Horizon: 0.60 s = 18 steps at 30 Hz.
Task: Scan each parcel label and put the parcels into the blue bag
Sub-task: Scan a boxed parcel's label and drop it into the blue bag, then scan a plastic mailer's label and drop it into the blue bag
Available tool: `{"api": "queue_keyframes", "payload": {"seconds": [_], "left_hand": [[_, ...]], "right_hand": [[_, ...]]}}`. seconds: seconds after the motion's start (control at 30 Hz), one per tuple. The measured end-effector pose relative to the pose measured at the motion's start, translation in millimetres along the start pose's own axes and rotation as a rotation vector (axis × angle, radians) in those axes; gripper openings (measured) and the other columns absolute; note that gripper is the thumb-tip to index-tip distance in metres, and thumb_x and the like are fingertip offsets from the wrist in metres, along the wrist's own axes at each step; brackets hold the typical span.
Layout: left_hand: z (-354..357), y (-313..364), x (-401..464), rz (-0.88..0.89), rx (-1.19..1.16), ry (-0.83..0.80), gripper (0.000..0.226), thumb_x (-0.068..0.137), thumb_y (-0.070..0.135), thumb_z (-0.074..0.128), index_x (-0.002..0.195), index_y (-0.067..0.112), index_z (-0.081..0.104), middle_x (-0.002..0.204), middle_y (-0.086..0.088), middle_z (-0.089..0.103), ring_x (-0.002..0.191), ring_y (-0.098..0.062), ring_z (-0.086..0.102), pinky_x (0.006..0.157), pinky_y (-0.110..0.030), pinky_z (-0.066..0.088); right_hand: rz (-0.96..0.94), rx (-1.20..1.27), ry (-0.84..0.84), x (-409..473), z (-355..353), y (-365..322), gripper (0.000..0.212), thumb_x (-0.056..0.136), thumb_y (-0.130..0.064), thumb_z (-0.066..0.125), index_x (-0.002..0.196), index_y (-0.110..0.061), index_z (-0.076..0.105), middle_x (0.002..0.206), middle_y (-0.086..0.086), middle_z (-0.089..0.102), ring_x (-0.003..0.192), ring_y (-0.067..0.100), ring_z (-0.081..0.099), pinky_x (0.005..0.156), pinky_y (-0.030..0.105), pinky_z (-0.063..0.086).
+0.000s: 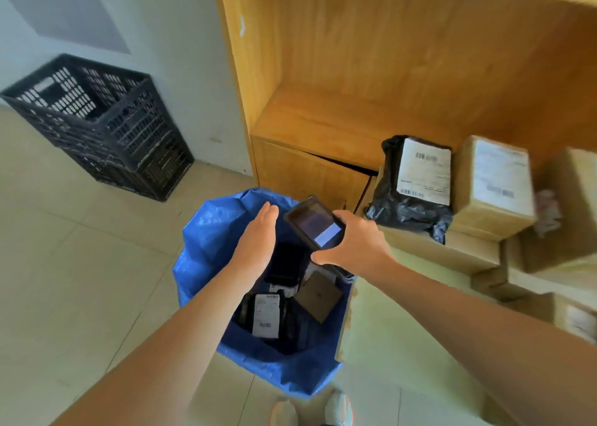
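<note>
Several parcels already lie in the blue bag, the left hand flat and empty above it, the right hand gripping the scanner, while a black parcel and boxes wait on the stack's edge.

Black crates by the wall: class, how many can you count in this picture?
2. One black crate sits tilted on top, by the wall; the other black crate stands under it on the floor. More could be hidden beneath.
</note>
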<state>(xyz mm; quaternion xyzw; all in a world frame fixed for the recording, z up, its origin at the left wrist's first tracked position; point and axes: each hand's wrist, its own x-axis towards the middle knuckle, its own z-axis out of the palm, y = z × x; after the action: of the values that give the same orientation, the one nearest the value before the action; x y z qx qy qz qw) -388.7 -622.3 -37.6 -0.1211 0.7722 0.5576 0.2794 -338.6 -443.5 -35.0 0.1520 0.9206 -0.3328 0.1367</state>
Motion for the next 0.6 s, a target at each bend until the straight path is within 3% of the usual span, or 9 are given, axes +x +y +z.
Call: {"api": "queue_keyframes", "payload": {"seconds": [0.17,0.33,0.5,0.6], "left_hand": [[27,70,-24,0.113,0.057,-0.043,0.061,0.101,0.056,0.027,0.155,0.028,0.022,0.162,0.007,0.021,0.149,-0.015,0.018,0.118,-0.037,0.011],[71,125,-39,0.229,0.132,-0.073,0.058,0.104,0.05,0.022,0.155,0.023,0.023,0.162,0.003,0.023,0.148,-0.016,0.021,0.117,-0.034,0.015],[114,157,-47,0.257,0.152,-0.108,0.058,0.104,0.051,0.021,0.155,0.025,0.023,0.162,0.003,0.022,0.148,-0.018,0.021,0.117,-0.036,0.016],[138,169,-44,0.251,0.158,-0.126,0.057,0.104,0.052,0.02,0.155,0.028,0.021,0.162,0.005,0.02,0.148,-0.017,0.019,0.118,-0.038,0.015]], "right_hand": [[-0.008,-0.055,0.15,-24,-78,4,0.077,0.065,-0.042,0.088,0.133,-0.023,0.055,0.1,-0.005,0.066,0.089,0.016,0.065,0.075,0.031,0.059],[-0.019,-0.136,0.226,-30,-145,21,0.068,0.058,-0.05,0.086,0.116,-0.028,0.059,0.094,-0.007,0.069,0.081,0.012,0.064,0.068,0.031,0.06],[-0.026,-0.257,0.198,-28,-202,44,0.068,0.062,-0.048,0.087,0.118,-0.026,0.056,0.095,-0.004,0.065,0.083,0.017,0.063,0.066,0.029,0.056],[-0.007,-0.367,0.182,-28,-231,65,0.07,0.055,-0.054,0.087,0.11,-0.022,0.058,0.09,-0.001,0.067,0.082,0.022,0.064,0.072,0.039,0.061]]}}
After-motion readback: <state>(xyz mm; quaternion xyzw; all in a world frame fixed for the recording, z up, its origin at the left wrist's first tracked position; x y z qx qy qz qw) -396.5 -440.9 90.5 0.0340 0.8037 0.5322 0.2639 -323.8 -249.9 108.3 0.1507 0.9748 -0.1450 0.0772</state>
